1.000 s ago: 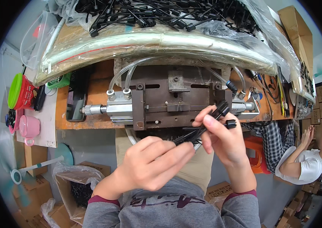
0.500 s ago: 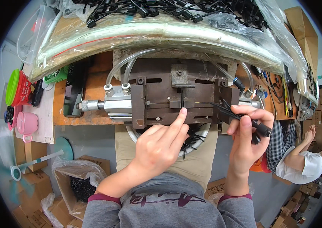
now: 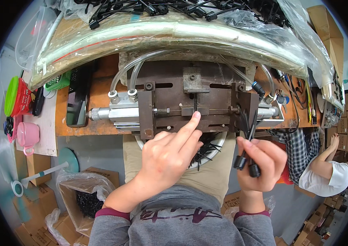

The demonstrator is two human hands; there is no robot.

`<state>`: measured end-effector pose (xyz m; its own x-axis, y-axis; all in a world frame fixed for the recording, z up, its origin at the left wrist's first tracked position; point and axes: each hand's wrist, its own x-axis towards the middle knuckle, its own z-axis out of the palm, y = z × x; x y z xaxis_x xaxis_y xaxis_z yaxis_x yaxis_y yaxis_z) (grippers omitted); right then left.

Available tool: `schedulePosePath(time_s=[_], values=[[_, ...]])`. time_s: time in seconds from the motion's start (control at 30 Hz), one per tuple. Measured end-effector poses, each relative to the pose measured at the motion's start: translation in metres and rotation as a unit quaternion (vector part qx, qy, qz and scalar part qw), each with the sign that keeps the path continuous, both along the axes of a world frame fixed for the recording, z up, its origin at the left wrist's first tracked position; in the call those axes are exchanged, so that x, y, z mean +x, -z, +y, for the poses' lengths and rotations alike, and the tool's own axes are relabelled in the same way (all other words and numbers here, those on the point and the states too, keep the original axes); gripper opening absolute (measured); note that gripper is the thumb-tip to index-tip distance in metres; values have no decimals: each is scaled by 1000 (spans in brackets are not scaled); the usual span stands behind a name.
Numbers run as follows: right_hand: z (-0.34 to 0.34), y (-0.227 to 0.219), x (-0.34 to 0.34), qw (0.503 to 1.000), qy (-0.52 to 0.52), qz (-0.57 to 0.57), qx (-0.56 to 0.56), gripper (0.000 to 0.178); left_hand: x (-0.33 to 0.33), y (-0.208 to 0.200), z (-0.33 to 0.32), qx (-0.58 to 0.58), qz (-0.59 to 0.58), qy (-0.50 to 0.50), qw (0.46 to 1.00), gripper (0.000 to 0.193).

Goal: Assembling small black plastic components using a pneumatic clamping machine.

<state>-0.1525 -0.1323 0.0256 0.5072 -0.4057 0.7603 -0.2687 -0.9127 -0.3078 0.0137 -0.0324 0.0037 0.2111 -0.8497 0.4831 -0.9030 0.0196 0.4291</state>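
Left hand [image 3: 170, 153] is touching a slim black piece [image 3: 195, 101] with its extended index fingertip, while the right hand [image 3: 262, 164] is holding black rods [image 3: 249, 133].
Reaching from the fingertip toward a metal bracket [image 3: 192, 82], the black piece is crossing the small centre block of a brown fixture [image 3: 165, 96]; whether the left hand's bent fingers are holding anything, I cannot tell. The right hand is pinching its rods narrowly, their thick heads pointing toward the person, their thin ends overlapping the fixture's right end in view. Below, a white-rimmed container [image 3: 223, 143] is holding more black pieces.
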Motion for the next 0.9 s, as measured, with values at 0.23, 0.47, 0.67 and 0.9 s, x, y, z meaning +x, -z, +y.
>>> schedulePosePath(time_s=[0.23, 0.47, 0.67, 0.9], values=[[0, 18, 15, 985, -149, 21, -80, 37, -6, -14, 15, -114, 269, 146, 945, 35], [-8, 17, 19, 997, -62, -34, -8, 33, -4, 0, 11, -71, 80, 22, 994, 33], [-5, 26, 17, 992, -95, -76, 34, 36, -3, 8, -1, -25, -35, -1, 999, 28], [-6, 16, 7, 993, -101, -50, 39, 33, -2, 2, 1, 14, -30, -9, 999, 28]])
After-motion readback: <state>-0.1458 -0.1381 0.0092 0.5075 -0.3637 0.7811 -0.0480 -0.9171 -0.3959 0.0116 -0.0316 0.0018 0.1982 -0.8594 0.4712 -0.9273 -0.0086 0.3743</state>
